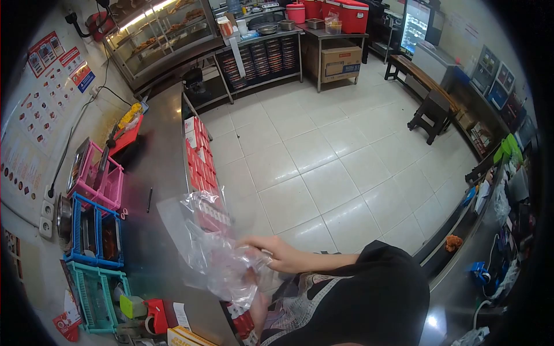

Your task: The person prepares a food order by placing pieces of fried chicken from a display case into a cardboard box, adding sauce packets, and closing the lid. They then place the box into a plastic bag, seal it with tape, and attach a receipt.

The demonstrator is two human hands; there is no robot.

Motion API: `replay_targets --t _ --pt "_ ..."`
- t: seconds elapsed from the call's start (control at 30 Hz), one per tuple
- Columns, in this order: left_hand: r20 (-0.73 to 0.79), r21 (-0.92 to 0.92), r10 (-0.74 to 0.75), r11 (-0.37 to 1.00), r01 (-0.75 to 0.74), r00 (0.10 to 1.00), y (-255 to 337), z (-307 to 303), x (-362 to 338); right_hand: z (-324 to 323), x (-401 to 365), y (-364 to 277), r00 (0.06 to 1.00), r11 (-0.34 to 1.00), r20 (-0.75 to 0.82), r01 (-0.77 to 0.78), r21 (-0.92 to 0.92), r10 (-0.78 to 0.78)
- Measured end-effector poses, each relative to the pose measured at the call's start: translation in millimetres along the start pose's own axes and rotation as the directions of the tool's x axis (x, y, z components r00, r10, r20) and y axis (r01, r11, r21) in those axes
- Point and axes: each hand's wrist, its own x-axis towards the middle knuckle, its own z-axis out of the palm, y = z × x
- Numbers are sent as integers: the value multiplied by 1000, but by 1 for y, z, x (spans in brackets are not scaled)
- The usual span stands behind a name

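A clear plastic bag (199,248) spreads crumpled over the edge of the steel counter, in front of my body. Its near side is gripped by my right hand (274,252), which reaches in from the right with fingers closed on the film. Below it, my left hand (252,279) shows only partly through the bunched plastic and appears closed on the same bag. Creases and glare hide most of the left fingers. Red and white boxes (199,153) are stacked along the counter's side, just beyond the bag.
The steel counter (153,167) carries pink (104,173), blue (95,230) and teal baskets (95,294) by the wall. A black pen (150,200) and a red tape dispenser (156,316) lie there too. Behind me to the right is another steel surface (444,282) with fried food (453,243).
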Motion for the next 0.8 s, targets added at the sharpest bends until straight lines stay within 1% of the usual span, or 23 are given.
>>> replay_targets --t 0.07,0.1,0.13,0.17,0.2,0.23,0.3,0.33,0.4,0.43,0.5,0.57,0.63,0.7,0.73,0.77,0.8 --pt "13 4 -12 1000 12 1000 -9 -16 -9 4 -5 12 1000 1000 -19 2 26 -2" --pt "18 6 -21 1000 21 1000 -9 -13 -8 5 -7 18 999 999 -38 2 54 0" --pt "22 10 -29 1000 29 999 5 10 17 2 -7 19 999 999 -35 1 54 1" --pt "25 14 -37 999 36 999 5 10 21 -3 -6 20 980 980 161 -137 145 113" --pt "25 20 -43 999 43 999 2 3 8 -8 -3 20 911 936 362 -286 204 200" --pt "27 25 -50 998 49 998 -1 1 5 -11 0 20 909 936 367 -286 204 197" --pt "37 33 -70 997 69 997 3 11 13 -18 4 19 790 907 555 -397 141 260" --pt "44 36 -80 996 79 996 -2 5 4 -18 2 20 790 906 554 -399 139 262" --pt "49 45 -98 994 96 994 0 8 11 -15 -1 23 823 896 499 -405 184 270" --pt "49 51 -108 993 105 993 -2 5 8 -12 -1 26 820 895 505 -406 183 269" --pt "52 60 -126 991 123 991 -3 0 8 -7 -1 32 837 810 462 -474 346 292" --pt "57 70 -142 988 138 988 -9 -8 0 -3 2 41 828 801 474 -488 346 300" --pt "59 83 -158 985 153 986 -11 -12 -4 -1 6 32 818 791 488 -503 348 305" --pt "55 87 -169 983 164 984 -13 -13 -5 -4 6 15 756 825 523 -541 162 393" --pt "22 110 -135 985 131 991 -16 -13 -5 -3 5 24 754 825 526 -542 161 393" --pt "-8 133 -99 986 99 995 -20 -13 -5 -3 2 39 767 869 541 -479 124 345" --pt "-37 158 -65 985 70 997 -23 -13 -6 -1 3 37 774 906 559 -413 89 298"
